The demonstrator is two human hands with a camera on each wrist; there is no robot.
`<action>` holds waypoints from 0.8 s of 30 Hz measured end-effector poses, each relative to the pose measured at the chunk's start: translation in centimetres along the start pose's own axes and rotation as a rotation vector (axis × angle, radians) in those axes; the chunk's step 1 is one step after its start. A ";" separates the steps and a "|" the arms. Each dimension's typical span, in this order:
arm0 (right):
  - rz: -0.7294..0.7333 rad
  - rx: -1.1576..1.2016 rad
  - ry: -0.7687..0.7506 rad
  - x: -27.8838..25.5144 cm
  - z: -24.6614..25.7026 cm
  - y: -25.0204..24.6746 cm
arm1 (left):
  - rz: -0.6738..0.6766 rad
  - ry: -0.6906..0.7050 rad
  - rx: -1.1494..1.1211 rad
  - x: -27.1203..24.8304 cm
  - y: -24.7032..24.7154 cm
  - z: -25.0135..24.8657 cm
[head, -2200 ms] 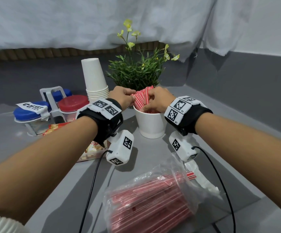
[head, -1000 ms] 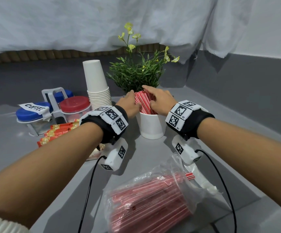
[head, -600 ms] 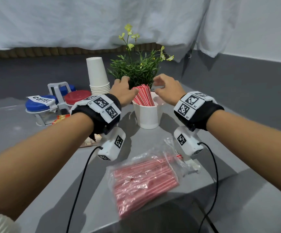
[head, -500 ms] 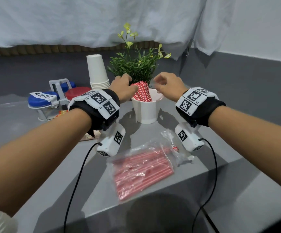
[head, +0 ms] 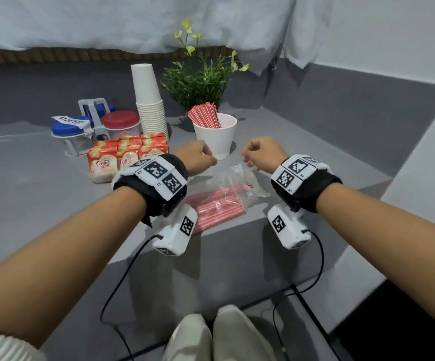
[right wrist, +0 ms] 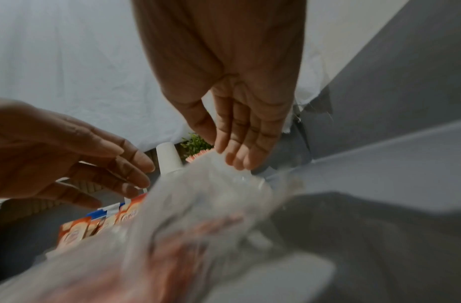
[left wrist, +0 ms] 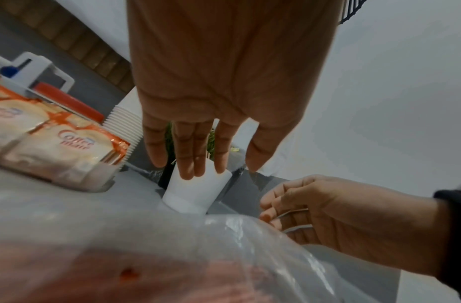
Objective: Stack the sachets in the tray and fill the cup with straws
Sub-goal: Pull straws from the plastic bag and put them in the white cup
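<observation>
left hand (head: 196, 158) and right hand (head: 261, 155) drawn back from cup (head: 216, 136) (straws left inside), now empty above bag (head: 221, 199)

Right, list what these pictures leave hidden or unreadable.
- Tray under the sachets: head view, the packs and the left hand cover it.
- Straws left in the bag: both wrist views, blurred.
- Jar contents: head view, too small.
- Right hand fingertips: head view, curled under.

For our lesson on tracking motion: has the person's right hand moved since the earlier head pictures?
Yes. The right hand has pulled back from the straws at the white cup toward the person, now nearer the plastic bag, holding nothing.
</observation>
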State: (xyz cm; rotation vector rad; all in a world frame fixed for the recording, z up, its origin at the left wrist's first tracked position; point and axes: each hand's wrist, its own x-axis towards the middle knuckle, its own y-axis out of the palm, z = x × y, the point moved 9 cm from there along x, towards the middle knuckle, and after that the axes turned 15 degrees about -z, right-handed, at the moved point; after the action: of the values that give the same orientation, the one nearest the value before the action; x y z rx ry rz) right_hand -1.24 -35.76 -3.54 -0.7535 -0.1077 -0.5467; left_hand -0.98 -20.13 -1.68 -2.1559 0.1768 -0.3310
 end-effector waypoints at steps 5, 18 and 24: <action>0.001 -0.143 0.093 -2.7 -3.1 1.6 | 0.125 -0.076 0.079 -3.2 2.3 2.2; 0.166 0.061 0.080 -5.2 -3.3 3.8 | 0.093 -0.095 0.191 -4.7 4.8 5.1; 0.228 0.160 0.042 -5.9 -2.8 4.5 | 0.099 -0.109 0.112 -4.5 5.5 5.2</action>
State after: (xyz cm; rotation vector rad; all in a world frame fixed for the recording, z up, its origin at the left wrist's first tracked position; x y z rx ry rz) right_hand -4.26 -32.43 -10.00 -0.5887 -0.0257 -0.3321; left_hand -3.73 -18.05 -9.85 -2.0406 0.1973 -0.1620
